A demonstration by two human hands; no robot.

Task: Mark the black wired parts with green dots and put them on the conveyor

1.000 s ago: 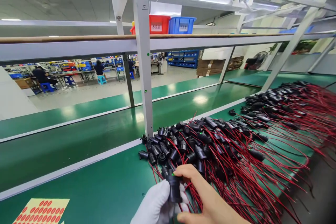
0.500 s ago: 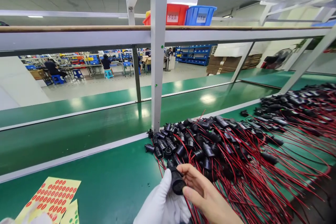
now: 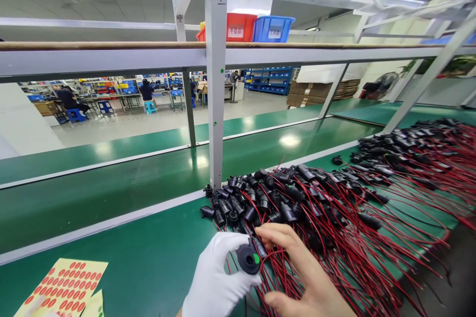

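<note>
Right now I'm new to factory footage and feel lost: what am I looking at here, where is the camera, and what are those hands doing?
The camera sits on a worker's head, looking down at a green workbench. The white-gloved left hand holds a small black round plastic socket with a green dot on its end; the bare right hand touches it from beside. Behind lies a big pile of black sockets with red wires. At lower left is a yellow sheet of red oval stickers. Other people sit far away.
</note>
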